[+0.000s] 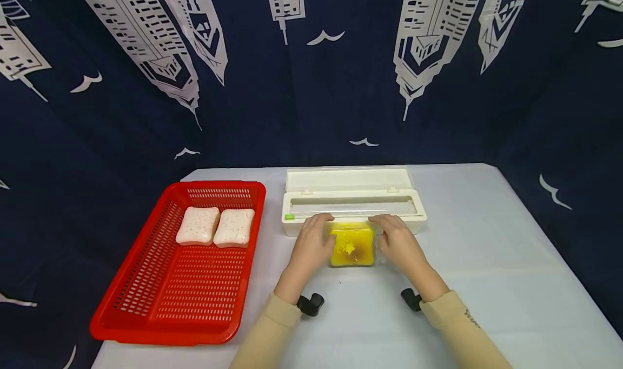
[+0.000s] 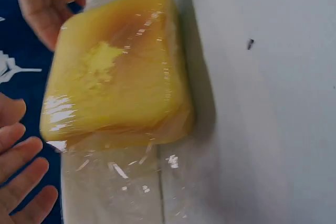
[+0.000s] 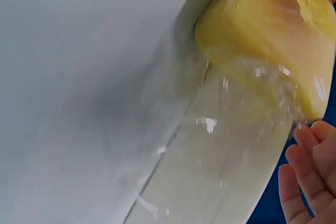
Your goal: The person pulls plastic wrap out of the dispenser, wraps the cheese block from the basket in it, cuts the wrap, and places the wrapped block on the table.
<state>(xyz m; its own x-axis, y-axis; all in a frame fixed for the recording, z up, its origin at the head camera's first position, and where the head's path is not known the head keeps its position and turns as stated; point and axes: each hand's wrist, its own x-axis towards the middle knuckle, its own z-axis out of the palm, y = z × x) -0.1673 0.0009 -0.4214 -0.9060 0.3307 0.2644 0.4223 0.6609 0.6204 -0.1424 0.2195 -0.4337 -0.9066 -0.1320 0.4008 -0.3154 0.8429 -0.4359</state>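
A square yellow soap bar (image 1: 351, 254) with clear cling film (image 2: 118, 170) over it lies in front of a white cling film dispenser (image 1: 354, 198). My left hand (image 1: 313, 244) is at the bar's left side; its fingers (image 2: 23, 166) look spread and loosely bent in the left wrist view. On the other side is my right hand (image 1: 399, 244), its fingertips (image 3: 302, 153) close to the film's edge; whether they touch the film is hard to tell. Loose, wrinkled film extends past the bar's sides in both wrist views.
To the left stands a red perforated basket (image 1: 194, 304) with two pale speckled soap bars (image 1: 197, 225) in it. The dispenser's lid (image 1: 348, 178) is raised at the back, and a green tab (image 1: 290, 217) sits on its left front. A dark patterned curtain (image 1: 311, 98) hangs behind the white table (image 1: 486, 282).
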